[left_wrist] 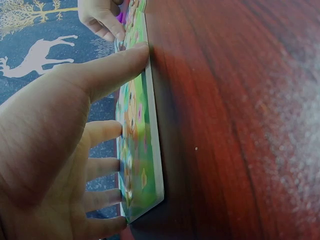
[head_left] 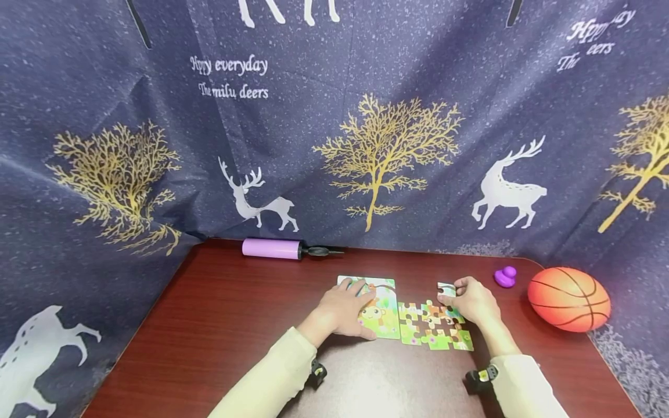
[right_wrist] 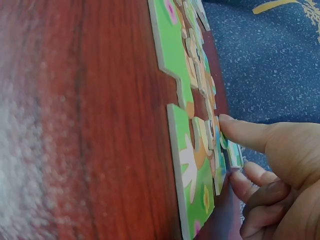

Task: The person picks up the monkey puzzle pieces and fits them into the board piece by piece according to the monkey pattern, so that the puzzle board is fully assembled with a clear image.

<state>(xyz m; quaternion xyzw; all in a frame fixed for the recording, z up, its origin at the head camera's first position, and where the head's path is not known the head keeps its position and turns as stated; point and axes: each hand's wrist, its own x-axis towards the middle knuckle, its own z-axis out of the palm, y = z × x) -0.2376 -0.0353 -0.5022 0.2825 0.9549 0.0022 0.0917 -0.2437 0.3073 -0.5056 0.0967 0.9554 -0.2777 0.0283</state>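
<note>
Puzzle piece pinched in right hand, at one-o'clock edge of gapped jigsaw; left hand spread across picture board, nine-o'clock side.

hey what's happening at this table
A person is handling a colourful cartoon jigsaw. Their right hand pinches a small pale-blue-and-white puzzle piece at the far edge of the partly assembled green-and-brown jigsaw, which has gaps between its pieces. Their left hand rests, fingers spread, on the flat rectangular cartoon picture board beside it. An orange basketball sits off to the right.
</note>
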